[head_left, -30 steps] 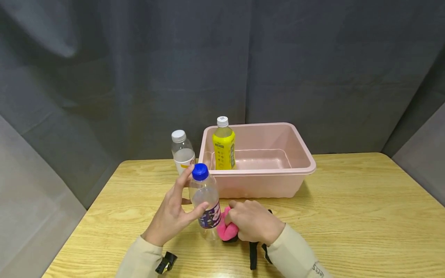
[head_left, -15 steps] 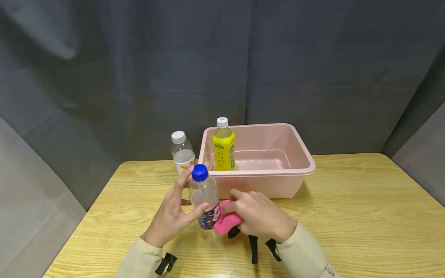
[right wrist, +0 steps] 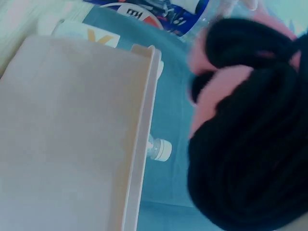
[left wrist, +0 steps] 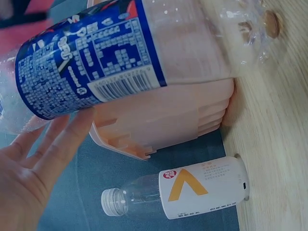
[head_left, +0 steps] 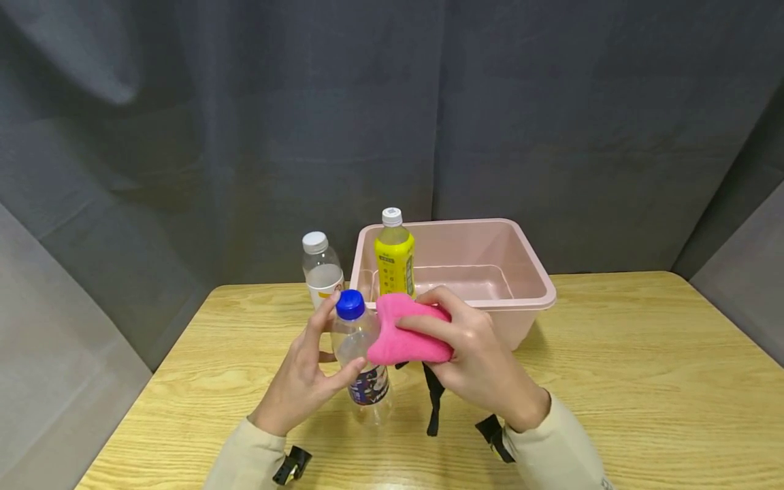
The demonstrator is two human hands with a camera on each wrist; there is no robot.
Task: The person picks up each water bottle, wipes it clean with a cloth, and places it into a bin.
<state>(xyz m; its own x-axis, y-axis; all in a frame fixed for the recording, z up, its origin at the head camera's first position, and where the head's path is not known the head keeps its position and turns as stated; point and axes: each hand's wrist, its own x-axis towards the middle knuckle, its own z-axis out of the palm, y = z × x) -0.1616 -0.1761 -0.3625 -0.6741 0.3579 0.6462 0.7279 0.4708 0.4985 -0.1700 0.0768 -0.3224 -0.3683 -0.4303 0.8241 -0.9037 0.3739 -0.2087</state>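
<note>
Pink plush (head_left: 407,348) is gripped in the right hand (head_left: 484,357), raised before the near rim of the tub (head_left: 478,301); whether it touches the blue-capped bottle (head_left: 354,344) beside it, I cannot tell. The left hand (head_left: 306,374) holds that bottle roughly upright. A yellow bottle (head_left: 395,262) stands inside the tub's left end. Rightward, the tabletop (head_left: 643,361) runs well past the tub to its edge.
</note>
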